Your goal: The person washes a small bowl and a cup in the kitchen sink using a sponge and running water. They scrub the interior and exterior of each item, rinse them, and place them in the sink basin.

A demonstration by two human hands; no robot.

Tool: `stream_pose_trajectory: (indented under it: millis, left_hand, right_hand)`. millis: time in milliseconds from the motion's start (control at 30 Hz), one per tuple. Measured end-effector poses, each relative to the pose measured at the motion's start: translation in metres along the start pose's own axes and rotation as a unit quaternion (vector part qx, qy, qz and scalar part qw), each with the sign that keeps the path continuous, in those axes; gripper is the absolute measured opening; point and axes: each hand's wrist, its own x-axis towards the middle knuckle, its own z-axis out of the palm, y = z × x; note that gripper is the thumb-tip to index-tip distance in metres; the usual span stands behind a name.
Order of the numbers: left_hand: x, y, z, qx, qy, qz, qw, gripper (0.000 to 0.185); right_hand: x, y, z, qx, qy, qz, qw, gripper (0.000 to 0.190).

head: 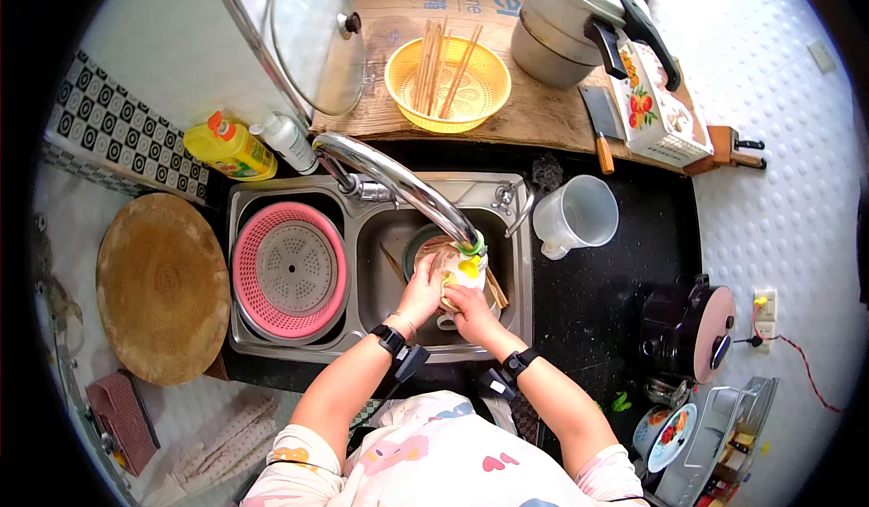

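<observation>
Both hands are over the right basin (380, 228) of a stainless steel sink, beneath the curved chrome faucet (407, 181). My left hand (422, 291) grips the left side of a pale dish (478, 277), whose exact shape is partly hidden by the hands. With bent fingers, my right hand (472, 311) presses a yellowish cloth or sponge (448, 290) against it. A yellow piece (469, 267) shows just below the green-ringed faucet end. Below the hands lie a dark-rimmed bowl (411, 249), chopsticks (497, 288) and a white handled cup (445, 321), all partly covered.
A pink colander (244, 269) fills the left basin. Left of the sink stands a round wooden board (163, 290). Dish soap (231, 150) and a white bottle (290, 144) stand behind. A plastic jug (577, 215), a cleaver (601, 116) and a yellow basket (478, 99) of chopsticks surround the sink.
</observation>
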Motion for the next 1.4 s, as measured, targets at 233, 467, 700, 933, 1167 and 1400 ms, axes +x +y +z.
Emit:
stream_pose_trajectory:
  millis: [233,467,700,933,1167,1400]
  left_hand:
    - [-0.005,0.009,0.007,-0.099,-0.010,-0.127,0.987,0.049]
    - [0.002,0.015,0.022,-0.213,-0.011,-0.201,0.956,0.049]
    - [-0.014,0.027,0.047,-0.252,0.046,-0.182,0.949,0.054]
    - [-0.023,0.042,0.054,-0.253,0.081,-0.178,0.948,0.051]
    - [-0.002,0.036,0.042,-0.211,0.023,-0.188,0.959,0.043]
    - [-0.001,0.031,0.033,-0.184,0.025,-0.167,0.968,0.037]
  right_hand:
    - [-0.002,0.007,-0.027,-0.217,0.028,0.015,0.976,0.043]
    - [-0.019,0.023,-0.069,0.106,0.165,0.251,0.948,0.037]
    - [0.016,0.058,-0.102,0.202,0.124,0.166,0.957,0.074]
    - [0.033,0.094,-0.109,0.172,0.279,0.167,0.930,0.085]
    - [0.018,0.138,-0.172,0.010,0.373,0.258,0.891,0.074]
    - [0.018,0.047,-0.085,0.012,-0.033,0.081,0.996,0.063]
